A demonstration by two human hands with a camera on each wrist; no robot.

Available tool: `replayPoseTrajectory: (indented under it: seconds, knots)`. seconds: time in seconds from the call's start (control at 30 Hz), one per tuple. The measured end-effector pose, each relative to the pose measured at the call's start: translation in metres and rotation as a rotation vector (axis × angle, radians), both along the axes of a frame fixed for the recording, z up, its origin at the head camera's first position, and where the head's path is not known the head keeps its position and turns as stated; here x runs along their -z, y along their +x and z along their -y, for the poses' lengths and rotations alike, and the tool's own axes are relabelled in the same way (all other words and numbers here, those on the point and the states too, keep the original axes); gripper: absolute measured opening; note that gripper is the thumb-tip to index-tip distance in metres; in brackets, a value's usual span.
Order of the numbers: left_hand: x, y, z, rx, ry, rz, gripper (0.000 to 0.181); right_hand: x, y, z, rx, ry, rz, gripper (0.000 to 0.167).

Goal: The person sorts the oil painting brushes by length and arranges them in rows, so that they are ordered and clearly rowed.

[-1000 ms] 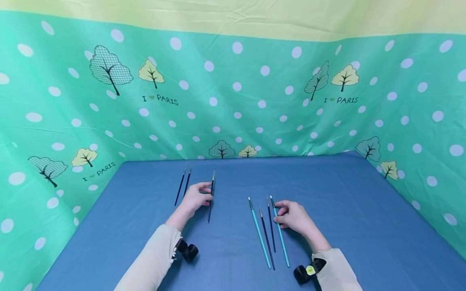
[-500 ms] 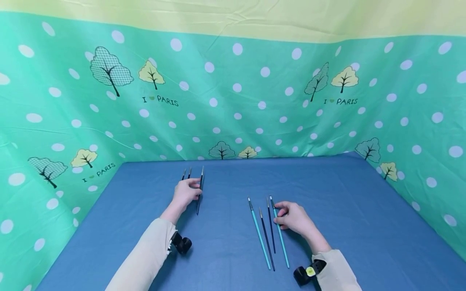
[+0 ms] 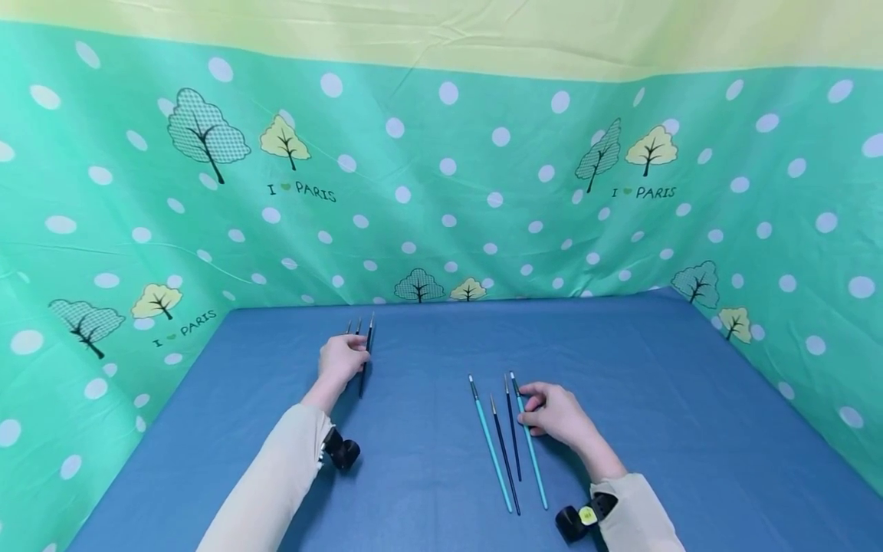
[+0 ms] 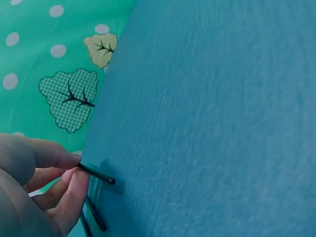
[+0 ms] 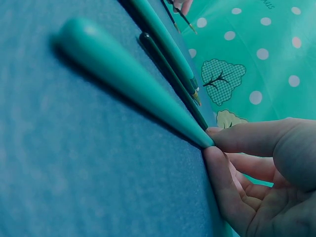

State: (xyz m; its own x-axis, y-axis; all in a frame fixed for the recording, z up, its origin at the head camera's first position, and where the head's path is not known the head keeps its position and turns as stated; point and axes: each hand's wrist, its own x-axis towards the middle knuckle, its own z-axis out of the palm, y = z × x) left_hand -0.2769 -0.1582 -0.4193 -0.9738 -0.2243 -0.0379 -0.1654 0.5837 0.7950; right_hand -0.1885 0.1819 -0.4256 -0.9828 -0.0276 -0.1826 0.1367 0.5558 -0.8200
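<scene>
In the head view my left hand (image 3: 341,359) pinches a dark paintbrush (image 3: 363,379) between thumb and fingers, at the far left of the table. Two more dark paintbrushes (image 4: 96,215) lie just beside it, mostly hidden behind the hand. My right hand (image 3: 557,414) pinches a turquoise paintbrush (image 3: 533,460) near its bristle end; the thick handle end (image 5: 128,89) is close to the right wrist camera. To its left lie a short dark paintbrush (image 3: 513,437), a longer dark paintbrush (image 3: 507,460) and another turquoise paintbrush (image 3: 490,445), roughly side by side.
A blue cloth (image 3: 428,429) covers the table. Behind it and along both sides hangs a green curtain (image 3: 441,207) with white dots and printed trees. Black wrist cameras (image 3: 343,451) are strapped at both sleeves.
My left hand has carried the dark paintbrush leftward and slightly away, up beside the two other dark paintbrushes. The right hand and its turquoise paintbrush have stayed in place.
</scene>
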Motion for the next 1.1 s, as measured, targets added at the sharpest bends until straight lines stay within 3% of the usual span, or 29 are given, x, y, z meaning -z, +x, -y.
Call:
replayPoseTrajectory:
  seconds: [0.27,0.53,1.1]
  knots:
    - [-0.002,-0.006,0.005,-0.033,-0.067,0.042,0.030,0.001,-0.002,0.000,0.001,0.002,0.003,0.046]
    - [-0.004,-0.007,0.005,-0.054,-0.128,0.032,0.027,0.001,-0.002,0.000,-0.005,-0.008,0.009,0.046]
    - [0.003,-0.011,0.001,-0.047,-0.187,0.039,0.022,0.000,-0.001,0.001,0.003,-0.003,0.004,0.046]
